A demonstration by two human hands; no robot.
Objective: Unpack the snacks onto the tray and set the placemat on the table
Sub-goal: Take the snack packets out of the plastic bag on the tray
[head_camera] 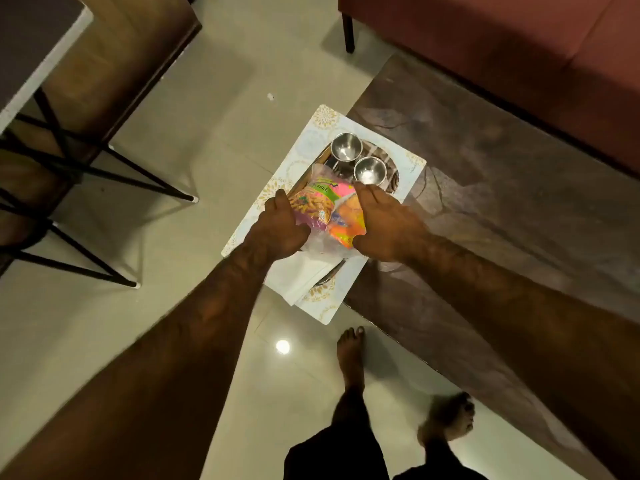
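Task barely begun, judging by layout. Left hand (277, 226) and right hand (384, 230) gripped tray (393, 180) edges, either side of snack packets (325, 209) lying in clear bag on tray. Placemat (301, 168) under tray, overhanging bench (502, 209) edge. Two steel cups (346, 147) beyond. Unpacking and placemat setting left.

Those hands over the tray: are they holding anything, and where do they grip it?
Both grip the tray carrying snack packets: the left hand on its left side, the right hand on its right side. The fingers' exact hold is hidden.
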